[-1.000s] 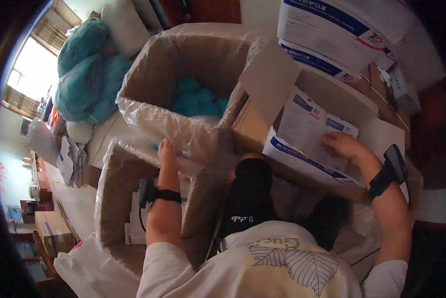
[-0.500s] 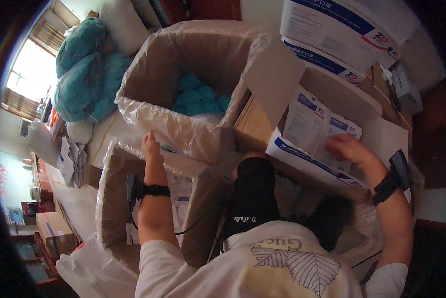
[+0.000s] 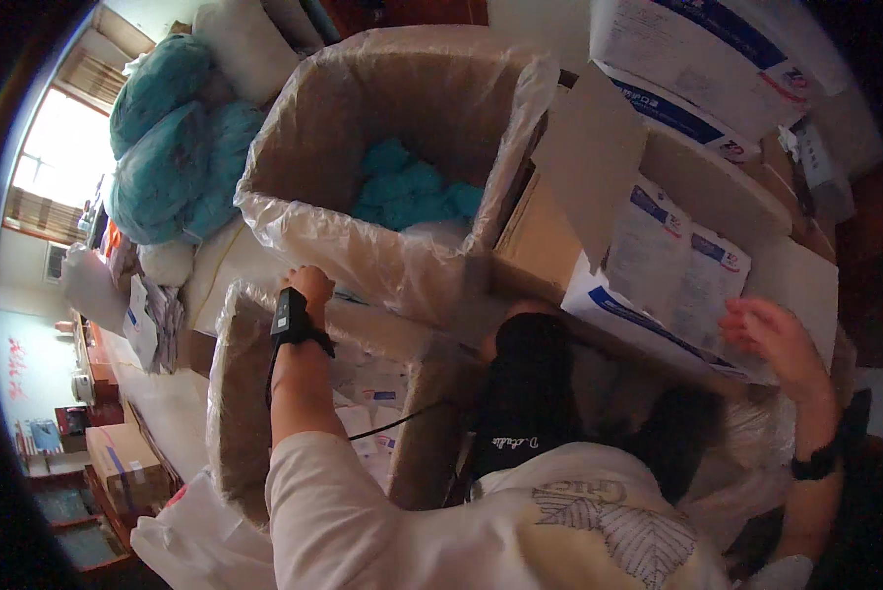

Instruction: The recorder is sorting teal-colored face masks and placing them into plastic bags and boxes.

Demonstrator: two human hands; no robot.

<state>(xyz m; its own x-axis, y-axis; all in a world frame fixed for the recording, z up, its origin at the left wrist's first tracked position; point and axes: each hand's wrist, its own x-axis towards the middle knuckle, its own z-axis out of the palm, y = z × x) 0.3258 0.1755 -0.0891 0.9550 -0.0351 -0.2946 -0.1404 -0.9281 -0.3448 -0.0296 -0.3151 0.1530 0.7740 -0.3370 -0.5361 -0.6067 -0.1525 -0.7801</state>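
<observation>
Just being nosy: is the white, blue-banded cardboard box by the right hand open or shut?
Open. The box has a pale cardboard flap raised, and flat white-and-blue packets show inside.

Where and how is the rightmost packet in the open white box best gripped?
Probably the blue-banded far edge of the packet, pinched from above: the packet looks flat, that edge lies uncovered, and the white box is open on top.

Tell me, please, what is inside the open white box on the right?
The white box holds pale packets with blue marks, side by side. What lies beneath them and behind the front wall is covered.
</observation>
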